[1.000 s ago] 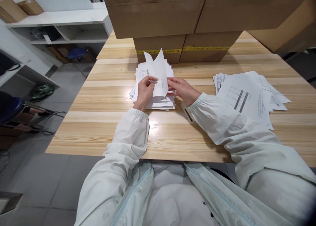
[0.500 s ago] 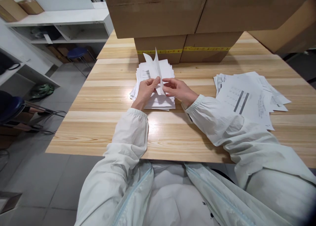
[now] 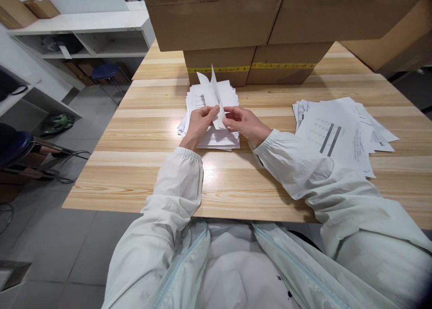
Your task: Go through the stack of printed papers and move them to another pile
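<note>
Left hand (image 3: 198,125) and right hand (image 3: 245,123) meet over a stack of white sheets (image 3: 211,136) lying on the wooden worktop (image 3: 141,133). Both pinch one folded sheet (image 3: 213,95) at its lower edge, fingers closed on it from either side; the sheet stands nearly upright above the stack. Pale sleeves cover both forearms. A second, looser spread of printed papers (image 3: 337,131) lies well apart to the right. Cardboard boxes (image 3: 236,30) stand just behind the stack, at the worktop's far side.
</note>
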A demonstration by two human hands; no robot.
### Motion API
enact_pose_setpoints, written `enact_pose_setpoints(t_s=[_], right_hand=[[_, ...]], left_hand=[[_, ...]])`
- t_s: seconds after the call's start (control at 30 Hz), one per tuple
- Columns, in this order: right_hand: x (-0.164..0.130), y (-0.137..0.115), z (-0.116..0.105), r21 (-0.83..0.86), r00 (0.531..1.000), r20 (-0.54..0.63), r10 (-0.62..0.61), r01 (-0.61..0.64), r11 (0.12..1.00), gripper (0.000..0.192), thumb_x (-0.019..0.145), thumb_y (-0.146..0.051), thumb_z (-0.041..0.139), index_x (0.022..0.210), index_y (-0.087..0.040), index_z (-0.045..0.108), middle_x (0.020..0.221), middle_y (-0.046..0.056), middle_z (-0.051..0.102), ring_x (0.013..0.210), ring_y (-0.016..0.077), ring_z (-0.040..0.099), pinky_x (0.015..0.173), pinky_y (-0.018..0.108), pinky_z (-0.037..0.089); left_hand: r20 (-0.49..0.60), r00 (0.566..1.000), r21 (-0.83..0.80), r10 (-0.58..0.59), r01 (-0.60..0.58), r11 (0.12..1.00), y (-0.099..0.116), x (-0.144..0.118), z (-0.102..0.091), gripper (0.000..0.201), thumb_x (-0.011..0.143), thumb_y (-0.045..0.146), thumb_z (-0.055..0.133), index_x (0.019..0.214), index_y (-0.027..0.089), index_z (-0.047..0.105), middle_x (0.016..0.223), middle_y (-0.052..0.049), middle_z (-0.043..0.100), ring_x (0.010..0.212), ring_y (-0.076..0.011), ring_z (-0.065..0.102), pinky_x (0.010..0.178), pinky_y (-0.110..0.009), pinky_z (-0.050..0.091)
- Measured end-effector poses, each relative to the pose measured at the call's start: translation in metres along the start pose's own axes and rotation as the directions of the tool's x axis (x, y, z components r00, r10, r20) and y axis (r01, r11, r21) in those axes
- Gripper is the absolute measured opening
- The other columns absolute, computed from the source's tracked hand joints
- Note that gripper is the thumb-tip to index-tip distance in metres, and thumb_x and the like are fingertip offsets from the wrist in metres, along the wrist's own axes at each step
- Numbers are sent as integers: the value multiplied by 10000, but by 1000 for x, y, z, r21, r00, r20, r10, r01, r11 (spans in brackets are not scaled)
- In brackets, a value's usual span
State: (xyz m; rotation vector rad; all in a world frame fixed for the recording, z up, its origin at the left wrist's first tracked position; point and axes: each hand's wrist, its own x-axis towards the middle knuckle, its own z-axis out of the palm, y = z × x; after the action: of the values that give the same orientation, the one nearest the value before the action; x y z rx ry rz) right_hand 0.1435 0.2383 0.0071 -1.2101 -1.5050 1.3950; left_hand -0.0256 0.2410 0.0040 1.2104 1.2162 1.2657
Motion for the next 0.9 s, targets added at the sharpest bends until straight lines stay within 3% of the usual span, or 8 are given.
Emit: enact_pose_setpoints(t_s=[0.3, 0.4, 0.47, 0.57, 0.7, 0.8, 0.9], right_hand=[[-3, -3, 2, 50, 1000, -12, 5, -4, 999, 412, 835, -287, 771, 1226, -198, 676, 1147, 75, 718, 966, 163, 667, 871, 339, 598], [-1, -4, 3, 80, 998, -44, 34, -31, 996, 345, 888, -434, 723, 1152, -213, 698, 1137, 68, 731, 949, 163, 680, 836, 324, 603], [0, -5, 3, 103, 997, -56, 59, -53, 993, 404, 897, -566, 675, 1075, -206, 711, 1095, 80, 741, 940, 178, 688, 795, 318, 610], [1, -8, 2, 131, 998, -28, 64, -60, 990, 540, 849, -706, 646, 1020, -199, 711, 1010, 99, 755, 957, 211, 699, 765, 321, 618], [2, -17, -3, 125, 997, -3, 76, -75, 989, 580, 816, -759, 635, 1007, -216, 703, 966, 96, 761, 936, 227, 710, 732, 330, 631], [10, -22, -4, 64, 993, 4, 115, -115, 991, 505, 803, -687, 710, 962, -208, 698, 898, 97, 750, 859, 233, 708, 692, 353, 643], [22, -24, -2, -34, 987, -60, 147, -149, 988, 265, 796, -382, 807, 925, -175, 703, 827, 92, 729, 777, 233, 694, 692, 413, 645]], left_hand=[[16, 1000, -23, -20, 21, 1000, -5, 3, 0, 328, 870, 465, 726, 758, 157, 711, 641, -11, 627, 621, -116, 578, 607, -228, 473], [52, 999, -44, -16, 18, 999, -7, 3, -1, 307, 896, 474, 687, 910, 174, 751, 691, -22, 654, 650, -134, 612, 633, -244, 502], [61, 998, -53, 3, 0, 999, -6, 1, -2, 292, 885, 439, 713, 1080, 225, 746, 723, -7, 656, 686, -140, 632, 671, -252, 511], [36, 999, -66, 10, -7, 998, -1, -3, -2, 507, 857, 418, 761, 1338, 324, 633, 753, 13, 661, 733, -143, 652, 710, -251, 511], [43, 999, -97, -25, 29, 995, 4, -3, -1, 656, 878, 514, 712, 1479, 357, 498, 837, -7, 724, 726, -140, 671, 710, -240, 524], [43, 997, -108, -57, 62, 992, 1, -1, -1, 651, 891, 569, 669, 1481, 350, 499, 867, -21, 752, 719, -139, 680, 698, -229, 526], [48, 997, -93, -63, 67, 993, -3, 1, 0, 650, 898, 550, 668, 1482, 318, 501, 903, -39, 758, 744, -144, 690, 709, -231, 531]])
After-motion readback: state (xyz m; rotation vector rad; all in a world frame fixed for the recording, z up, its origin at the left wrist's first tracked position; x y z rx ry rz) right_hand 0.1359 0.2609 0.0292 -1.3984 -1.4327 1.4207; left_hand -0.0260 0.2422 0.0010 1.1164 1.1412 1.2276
